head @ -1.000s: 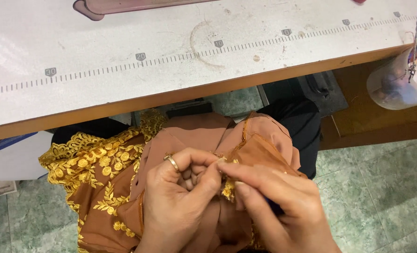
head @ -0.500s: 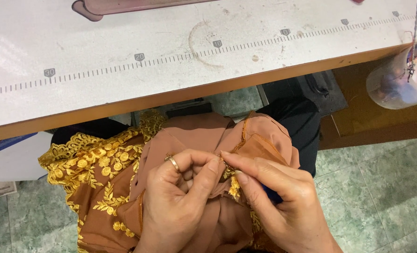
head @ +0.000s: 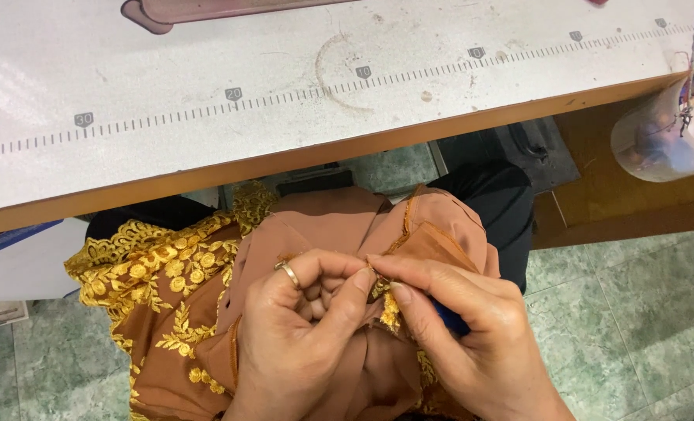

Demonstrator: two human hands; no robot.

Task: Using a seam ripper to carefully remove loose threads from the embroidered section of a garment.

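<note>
A brown garment (head: 323,226) with gold lace embroidery (head: 160,273) lies bunched on my lap below the table edge. My left hand (head: 300,335), with a ring on one finger, pinches a fold of the brown cloth near a strip of gold trim (head: 390,308). My right hand (head: 464,335) meets it from the right, thumb and forefinger closed on the same spot of cloth. A small blue object (head: 450,318) shows under my right fingers; what it is cannot be told. The fingertips of both hands touch over the seam.
A white worktable (head: 207,70) with a printed ruler scale along its wooden front edge spans the top. A clear plastic tub (head: 663,129) with small items hangs at the right. A black pedal (head: 518,152) and green tiled floor (head: 628,312) lie below.
My right hand has shifted slightly up and left, bringing its fingertips closer against my left thumb on the cloth. The garment has barely moved.
</note>
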